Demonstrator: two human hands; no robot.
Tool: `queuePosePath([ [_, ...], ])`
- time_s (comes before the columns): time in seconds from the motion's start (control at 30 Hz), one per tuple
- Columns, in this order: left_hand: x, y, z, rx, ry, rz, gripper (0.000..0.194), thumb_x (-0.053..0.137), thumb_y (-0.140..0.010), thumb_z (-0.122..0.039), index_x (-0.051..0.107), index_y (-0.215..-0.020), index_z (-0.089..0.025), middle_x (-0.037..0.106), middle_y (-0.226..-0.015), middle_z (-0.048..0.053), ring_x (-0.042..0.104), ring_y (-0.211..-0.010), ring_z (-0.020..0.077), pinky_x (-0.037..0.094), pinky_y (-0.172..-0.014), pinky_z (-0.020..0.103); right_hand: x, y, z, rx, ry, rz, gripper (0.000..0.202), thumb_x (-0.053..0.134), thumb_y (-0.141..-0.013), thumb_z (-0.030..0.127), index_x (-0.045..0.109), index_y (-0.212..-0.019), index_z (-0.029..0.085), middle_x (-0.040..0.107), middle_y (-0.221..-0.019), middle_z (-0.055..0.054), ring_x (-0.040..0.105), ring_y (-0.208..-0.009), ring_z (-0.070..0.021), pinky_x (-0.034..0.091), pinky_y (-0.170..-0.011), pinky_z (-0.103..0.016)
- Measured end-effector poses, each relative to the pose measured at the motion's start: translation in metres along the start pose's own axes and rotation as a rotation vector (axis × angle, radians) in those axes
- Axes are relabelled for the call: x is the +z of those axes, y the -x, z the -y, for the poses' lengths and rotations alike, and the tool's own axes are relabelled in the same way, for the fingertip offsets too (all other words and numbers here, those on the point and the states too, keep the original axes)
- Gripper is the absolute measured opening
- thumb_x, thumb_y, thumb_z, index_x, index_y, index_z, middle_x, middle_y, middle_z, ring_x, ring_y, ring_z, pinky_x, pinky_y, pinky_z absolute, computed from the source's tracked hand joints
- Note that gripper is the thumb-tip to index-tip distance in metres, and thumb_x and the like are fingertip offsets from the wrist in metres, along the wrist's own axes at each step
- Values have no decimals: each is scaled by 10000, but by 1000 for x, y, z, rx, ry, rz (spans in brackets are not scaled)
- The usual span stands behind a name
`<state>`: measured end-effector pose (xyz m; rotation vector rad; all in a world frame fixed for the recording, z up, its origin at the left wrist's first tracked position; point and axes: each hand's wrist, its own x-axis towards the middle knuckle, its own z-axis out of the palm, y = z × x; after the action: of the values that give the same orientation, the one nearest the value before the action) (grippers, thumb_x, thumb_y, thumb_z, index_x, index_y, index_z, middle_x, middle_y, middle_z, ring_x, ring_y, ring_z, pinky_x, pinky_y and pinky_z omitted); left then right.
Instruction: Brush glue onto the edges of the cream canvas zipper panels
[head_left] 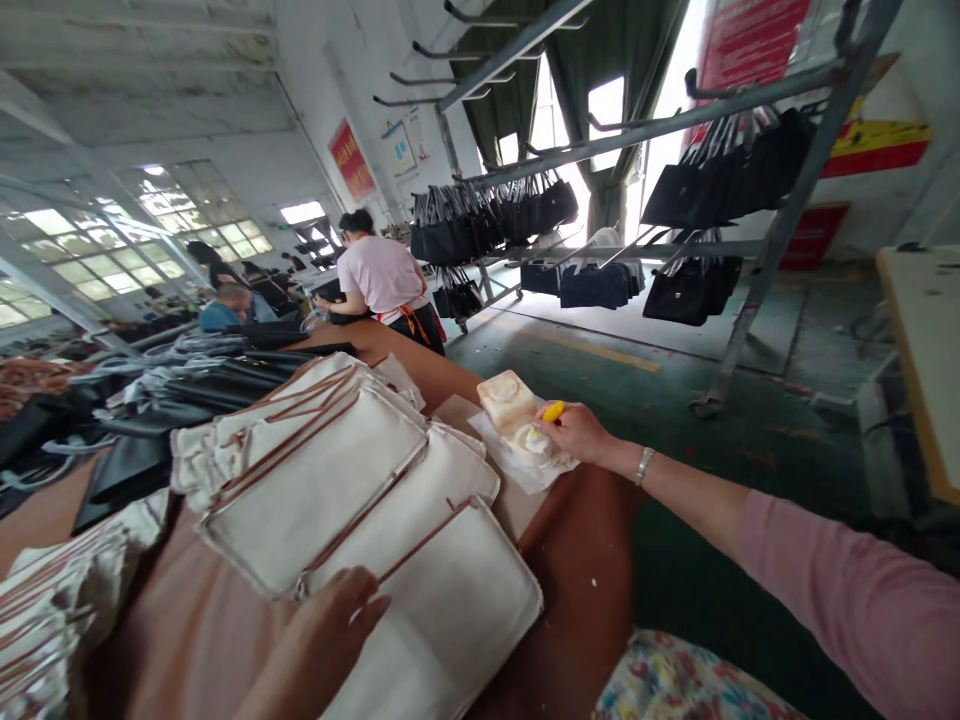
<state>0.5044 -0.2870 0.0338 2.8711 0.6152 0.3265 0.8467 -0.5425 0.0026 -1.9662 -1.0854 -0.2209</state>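
My right hand (579,434) is closed on a small yellow-handled tool (553,411), its tip at the soft white paste (531,440) in an open plastic tub. The tub's lid (507,398) is tilted back behind the paste. My left hand (330,635) has bent fingers closed at the edge of the nearest white fabric pouch (465,600), which has a brown strip along its edge. Other white pouches (322,480) overlap beyond it, with brown edging and zippers.
A brown sheet (581,560) covers the table. Black bag parts (217,385) and more white pieces (67,600) lie at the left. A co-worker (381,270) stands at the far end. A metal rack (739,320) with black bags stands beyond the table.
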Motion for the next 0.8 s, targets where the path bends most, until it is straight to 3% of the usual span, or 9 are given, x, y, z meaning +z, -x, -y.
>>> queuePosePath([
  [0.1,20,-17,-27,46,-81,56,175,485,-907,-326,627,-905,-225,647,-904,38,619,-833,174,430,-738,263,-6,15,-1,-90,-5,60,188,563,-902,309,714,-910,197,697,-967,-79,630,-910,-224,445,-848,-302],
  [0.23,50,-40,-59,-6,-180,-20,168,512,-900,-287,635,-994,-224,638,-965,64,598,-918,219,404,-750,304,-15,37,1,-277,1,180,167,578,-908,312,714,-940,218,684,-923,-83,617,-892,-227,449,-837,-321],
  [0.33,60,-44,-69,-13,-201,-45,150,512,-904,-283,648,-914,-219,632,-927,65,588,-908,232,394,-743,325,-16,43,1,-293,-28,82,201,533,-947,317,697,-984,206,665,-924,-87,614,-873,-212,450,-821,-316],
  [0.43,58,-27,-67,68,-180,-123,178,478,-937,-288,643,-899,-232,628,-909,53,582,-901,214,410,-769,325,-9,42,-3,-228,-79,-22,202,527,-948,312,690,-998,204,652,-914,-79,613,-834,-201,459,-789,-312],
  [0.57,51,19,-53,224,-67,-531,86,564,-916,-270,621,-973,-241,628,-883,24,593,-831,164,448,-778,276,2,39,-14,-207,-127,-61,192,530,-945,306,684,-998,204,656,-931,-76,623,-855,-204,473,-786,-313],
  [0.63,49,37,-48,248,-55,-649,80,608,-893,-234,614,-973,-235,630,-870,9,598,-808,144,457,-762,251,4,39,-18,-224,-134,-102,183,535,-943,300,679,-997,200,659,-939,-79,630,-865,-207,480,-792,-315],
  [0.7,49,44,-46,239,-82,-636,72,618,-887,-233,612,-959,-236,628,-857,0,598,-800,137,460,-750,244,3,40,-19,-259,-119,-91,176,532,-943,289,677,-994,204,663,-930,-79,632,-854,-210,484,-784,-317],
  [0.8,48,32,-50,116,-161,-513,62,579,-903,-294,607,-899,-238,621,-892,15,590,-846,169,457,-759,279,-5,44,-15,-315,-92,-34,172,525,-946,279,680,-980,212,666,-910,-75,630,-839,-212,484,-772,-320],
])
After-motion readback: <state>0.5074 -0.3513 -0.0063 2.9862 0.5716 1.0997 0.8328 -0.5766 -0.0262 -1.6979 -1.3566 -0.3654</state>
